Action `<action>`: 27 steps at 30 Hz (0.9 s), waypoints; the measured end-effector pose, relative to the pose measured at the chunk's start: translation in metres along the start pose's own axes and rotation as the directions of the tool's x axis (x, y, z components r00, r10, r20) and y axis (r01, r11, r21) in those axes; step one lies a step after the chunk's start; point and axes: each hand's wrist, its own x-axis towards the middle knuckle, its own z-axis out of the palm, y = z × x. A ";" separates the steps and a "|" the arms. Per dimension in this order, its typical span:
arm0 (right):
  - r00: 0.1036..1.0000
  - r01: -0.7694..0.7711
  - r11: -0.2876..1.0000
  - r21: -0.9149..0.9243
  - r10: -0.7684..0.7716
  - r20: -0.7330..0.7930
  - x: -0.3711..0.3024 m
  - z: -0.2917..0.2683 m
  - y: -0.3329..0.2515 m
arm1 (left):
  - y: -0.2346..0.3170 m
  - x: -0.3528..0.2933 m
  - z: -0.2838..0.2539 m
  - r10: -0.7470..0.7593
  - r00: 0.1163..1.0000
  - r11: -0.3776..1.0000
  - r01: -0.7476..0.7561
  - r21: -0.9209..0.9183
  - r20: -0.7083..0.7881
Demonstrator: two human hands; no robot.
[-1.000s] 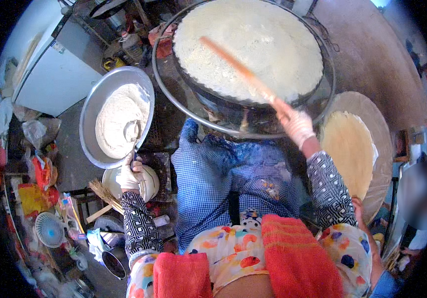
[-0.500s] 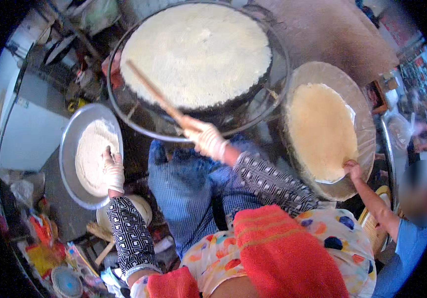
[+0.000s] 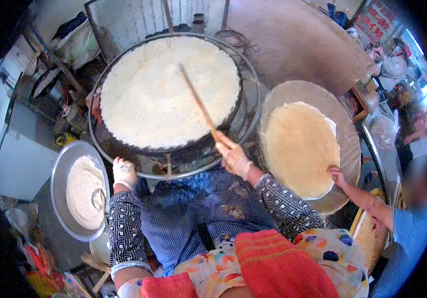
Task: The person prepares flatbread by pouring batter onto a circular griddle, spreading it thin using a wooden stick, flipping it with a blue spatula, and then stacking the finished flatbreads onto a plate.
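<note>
My right hand (image 3: pixel 234 156), in a pale glove, grips a long thin wooden stick (image 3: pixel 197 99). Its blurred far tip lies over the middle of a wide pale layer of batter (image 3: pixel 149 114), which covers a round dark griddle (image 3: pixel 183 146). A round metal ring (image 3: pixel 173 176) surrounds the griddle. Also gloved, my left hand (image 3: pixel 124 173) has its fingers curled over the ring's near left edge. Left of it stands a metal basin (image 3: pixel 60 191) of pale batter (image 3: pixel 81 193), with a small round thing (image 3: pixel 98 199) partly sunk in it.
At right, a large thin tan flatbread (image 3: pixel 300 149) lies on a round, plastic-covered tray (image 3: pixel 347 174). Another person's hand (image 3: pixel 336 175) touches its edge. Behind stands a broad brownish board (image 3: pixel 298 39). A wooden box (image 3: pixel 357 104) sits beside the tray. Clutter (image 3: pixel 44 263) fills the lower left.
My left hand has left the basin and come to the ring. My right hand has swung the stick's tip rightward across the batter. The view has shifted, showing more behind the griddle.
</note>
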 end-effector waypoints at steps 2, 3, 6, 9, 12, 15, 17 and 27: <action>0.997 0.048 0.983 -0.178 -0.035 0.073 -0.011 0.026 0.016 | 0.046 -0.013 -0.042 0.004 0.995 1.000 -0.002 -0.024 0.102; 0.994 0.041 0.959 -0.280 -0.010 0.111 -0.021 0.049 0.015 | 0.066 -0.022 -0.057 0.023 0.993 0.998 -0.016 -0.061 0.113; 0.933 -0.060 0.956 -0.288 0.156 0.324 -0.041 0.100 0.014 | 0.119 -0.040 -0.042 0.051 0.971 0.875 -0.157 -0.458 -0.235; 0.917 0.242 0.970 -0.027 -0.219 0.333 -0.032 0.078 0.022 | 0.173 -0.088 -0.091 0.157 0.864 0.729 -0.428 -0.534 -0.479; 0.943 0.320 0.939 0.126 -0.328 0.051 0.014 0.011 0.008 | 0.177 -0.152 -0.083 0.252 0.791 0.634 -0.570 -0.523 -0.557; 0.967 0.018 0.999 -0.033 -0.025 -0.254 0.029 -0.022 -0.015 | 0.141 -0.191 -0.064 0.152 0.859 0.626 -0.467 -0.625 -0.489; 0.988 -0.032 0.993 -0.113 0.014 -0.156 0.006 0.014 -0.019 | 0.115 -0.201 -0.038 0.049 0.885 0.606 -0.395 -0.690 -0.464; 0.944 -0.171 0.984 0.057 0.147 0.296 -0.033 0.110 0.017 | 0.048 -0.103 -0.017 -0.089 0.846 0.915 -0.140 -0.379 -0.526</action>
